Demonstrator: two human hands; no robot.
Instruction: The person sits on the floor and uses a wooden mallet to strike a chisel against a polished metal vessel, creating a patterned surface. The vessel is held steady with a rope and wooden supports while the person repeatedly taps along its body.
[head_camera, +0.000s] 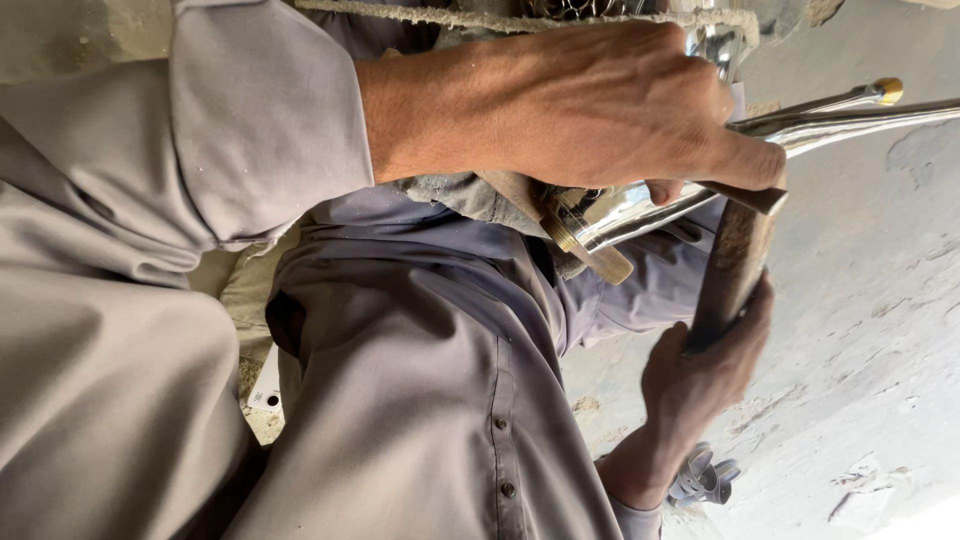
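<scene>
My left hand (620, 105) clamps the shiny metal tube (640, 205); my right hand (700, 375) wraps a dark flat file (735, 265).

The tube lies across my lap, the file's top touching it under my left thumb. I'd press the tube hard and stroke squarely. A brass-tipped rod (850, 98) sits just beside; grey shirt folds (430, 380) and a worn cloth (470, 195) crowd the stroke.

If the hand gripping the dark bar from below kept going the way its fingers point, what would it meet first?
Probably the chrome tube just above the dark bar, then the other hand pressing there. That lower hand points up along the bar; depth is unclear.
</scene>
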